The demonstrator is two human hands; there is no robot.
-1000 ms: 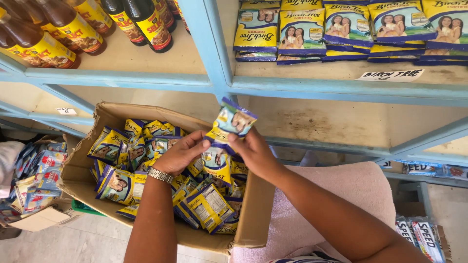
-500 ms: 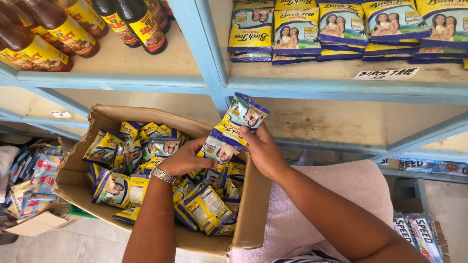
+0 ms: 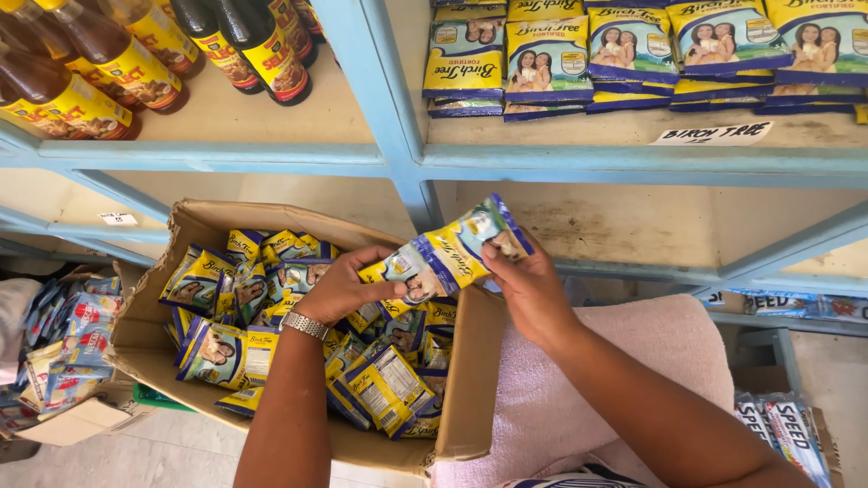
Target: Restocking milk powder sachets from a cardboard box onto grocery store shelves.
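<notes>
Both hands, left (image 3: 339,287) and right (image 3: 526,282), grip a strip of sachets (image 3: 445,258) above the open box (image 3: 470,380).

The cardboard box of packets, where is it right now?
The cardboard box sits low and left of centre in the head view, under the blue shelf, beside a pink towel.

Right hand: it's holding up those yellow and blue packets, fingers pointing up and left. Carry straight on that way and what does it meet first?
Probably the blue shelf post, just past the packets the right hand grips; depth is unclear.
</notes>
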